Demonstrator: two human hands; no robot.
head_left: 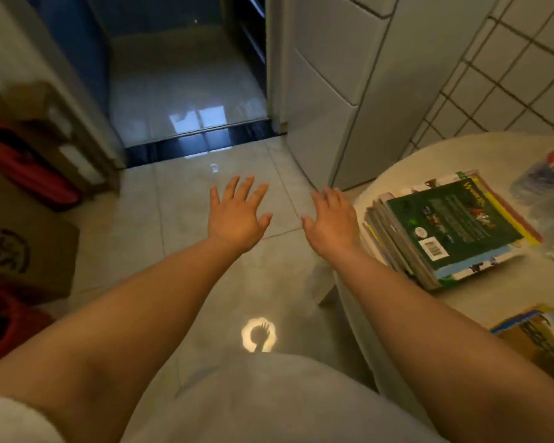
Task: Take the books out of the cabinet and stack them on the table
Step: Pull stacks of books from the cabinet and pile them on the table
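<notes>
Stack of books point(451, 228): laid flat on the round white table point(406, 174), close to its left rim; a green back cover is on top, with covers beneath fanned out unevenly — yellow, pink and pale blue edges are shown past it.
Second pile point(538, 330): seen at the table's near right edge, cut off by the frame; its make-up cannot be told.
Right hand point(333, 219): held in the air just beside the stack's left side; fingers are spread and released, nothing is grasped.
Left hand point(237, 215): held over the tiled floor point(135, 238), well apart from the table; fingers are splayed straight, nothing is held.
Cabinet: no shelf of books is shown in this view; which piece is the cabinet cannot be told.
Risk, stack: the uneven fan near the rim is judged likely to slide or tip if more weight is set off-centre; a brush from the right forearm could push it.
Risk, floor: the glossy tiles are judged slippery for a loaded walk.
Risk, clutter: the plastic bag point(547, 187) beside the stack could be caught under a book.
Writing: a barcode label is seen on the green cover, its title blurred; a dark logo is printed on the cardboard box point(23, 251) — unreadable.
</notes>
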